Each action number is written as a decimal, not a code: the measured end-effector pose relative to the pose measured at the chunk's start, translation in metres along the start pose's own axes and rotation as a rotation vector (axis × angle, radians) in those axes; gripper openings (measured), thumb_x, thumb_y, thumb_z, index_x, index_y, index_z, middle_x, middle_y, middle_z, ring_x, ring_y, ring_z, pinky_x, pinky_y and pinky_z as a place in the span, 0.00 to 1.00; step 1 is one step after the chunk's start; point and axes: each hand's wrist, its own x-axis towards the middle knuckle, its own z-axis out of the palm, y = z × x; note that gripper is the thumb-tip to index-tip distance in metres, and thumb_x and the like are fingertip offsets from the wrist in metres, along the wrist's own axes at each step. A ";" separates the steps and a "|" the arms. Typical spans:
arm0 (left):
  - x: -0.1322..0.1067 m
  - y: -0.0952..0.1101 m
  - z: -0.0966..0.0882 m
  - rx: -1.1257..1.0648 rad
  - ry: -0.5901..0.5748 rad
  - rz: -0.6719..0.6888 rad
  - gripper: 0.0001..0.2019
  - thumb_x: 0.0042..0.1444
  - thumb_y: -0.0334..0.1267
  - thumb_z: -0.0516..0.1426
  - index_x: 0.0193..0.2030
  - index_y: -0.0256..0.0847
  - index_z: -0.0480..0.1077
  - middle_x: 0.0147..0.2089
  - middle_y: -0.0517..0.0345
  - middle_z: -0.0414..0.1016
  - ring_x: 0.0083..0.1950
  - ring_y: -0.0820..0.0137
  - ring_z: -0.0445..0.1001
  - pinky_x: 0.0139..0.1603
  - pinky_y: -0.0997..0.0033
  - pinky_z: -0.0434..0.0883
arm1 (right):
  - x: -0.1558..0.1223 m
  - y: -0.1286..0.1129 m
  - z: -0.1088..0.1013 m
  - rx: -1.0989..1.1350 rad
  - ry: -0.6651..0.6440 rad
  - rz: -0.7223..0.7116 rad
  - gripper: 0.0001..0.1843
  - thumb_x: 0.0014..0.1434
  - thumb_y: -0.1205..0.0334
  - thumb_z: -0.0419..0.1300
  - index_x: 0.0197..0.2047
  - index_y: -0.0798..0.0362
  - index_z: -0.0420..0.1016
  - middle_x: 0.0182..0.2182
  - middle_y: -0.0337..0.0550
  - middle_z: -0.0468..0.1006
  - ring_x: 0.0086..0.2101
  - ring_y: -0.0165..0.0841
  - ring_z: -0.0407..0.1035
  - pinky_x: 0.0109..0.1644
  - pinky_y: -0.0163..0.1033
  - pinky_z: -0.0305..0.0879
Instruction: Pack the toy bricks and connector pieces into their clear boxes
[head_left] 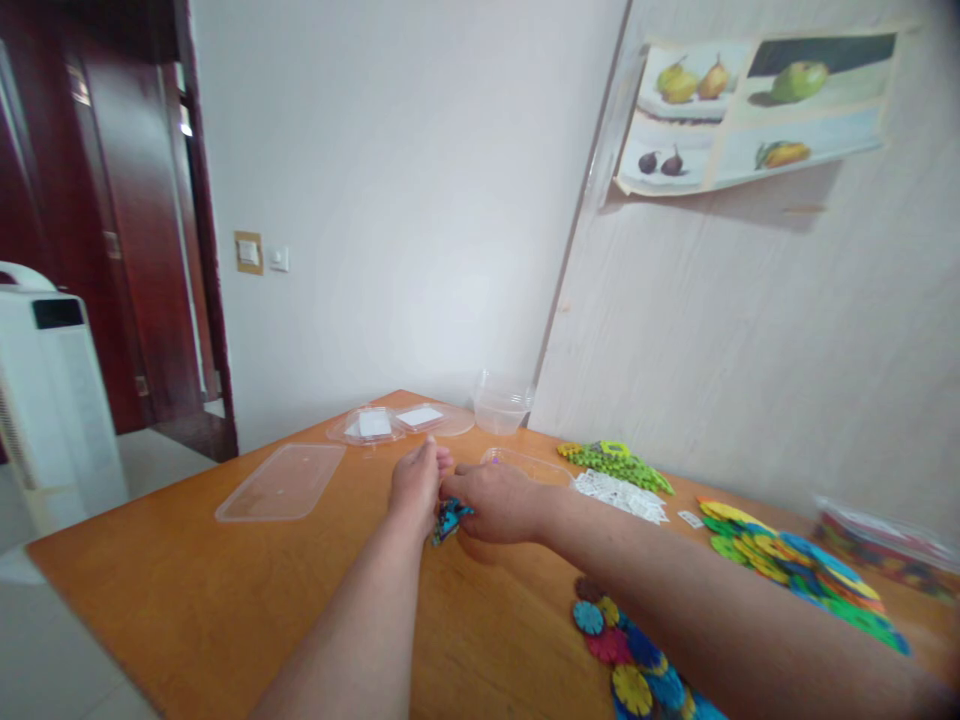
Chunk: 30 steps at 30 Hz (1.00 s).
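Observation:
My left hand (412,487) rests edge-down near the middle of the table, its fingers extended and slightly cupped toward the right. My right hand (499,503) comes in from the right, its fingers bent down close to the left palm. Between the hands lies a small bunch of blue pieces with dark and coloured patterning (448,520); the right fingers close over its upper part, and the left palm borders it. Their exact kind is too small to tell. Just behind the right hand is a shallow clear plastic tray or lid (536,464), partly hidden by it.
On the wooden table (187,570) are a flat clear lid (285,482), clear lids with white labels (373,424), and a clear tub (501,405). To the right lie green pieces (622,465), white cut-outs (619,495), coloured discs (795,565), notched discs (631,690) and a filled box (885,540).

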 end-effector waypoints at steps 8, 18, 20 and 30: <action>0.001 0.003 0.003 0.003 0.024 -0.010 0.17 0.55 0.49 0.54 0.28 0.35 0.73 0.33 0.44 0.80 0.36 0.62 0.79 0.37 0.65 0.72 | -0.024 0.042 -0.025 0.157 0.141 0.514 0.21 0.60 0.45 0.54 0.49 0.48 0.75 0.40 0.44 0.80 0.37 0.36 0.74 0.35 0.35 0.60; 0.000 0.002 0.003 0.018 0.002 -0.024 0.15 0.53 0.46 0.56 0.30 0.35 0.75 0.34 0.44 0.81 0.37 0.62 0.79 0.39 0.63 0.73 | -0.049 0.076 -0.008 0.006 -0.133 0.827 0.24 0.56 0.46 0.55 0.44 0.55 0.81 0.45 0.57 0.81 0.45 0.48 0.75 0.41 0.43 0.68; 0.001 0.001 0.003 0.015 0.003 -0.024 0.15 0.53 0.47 0.57 0.29 0.35 0.75 0.34 0.44 0.81 0.36 0.62 0.79 0.40 0.63 0.73 | -0.050 0.077 -0.003 -0.006 -0.162 0.831 0.25 0.56 0.46 0.56 0.45 0.56 0.81 0.47 0.59 0.80 0.47 0.49 0.74 0.44 0.45 0.68; 0.001 -0.001 0.001 0.041 -0.029 0.009 0.15 0.53 0.46 0.56 0.31 0.34 0.75 0.35 0.44 0.81 0.36 0.63 0.79 0.39 0.64 0.73 | -0.053 0.080 -0.003 -0.029 -0.240 0.835 0.28 0.58 0.45 0.54 0.50 0.56 0.79 0.50 0.61 0.78 0.50 0.48 0.73 0.48 0.46 0.68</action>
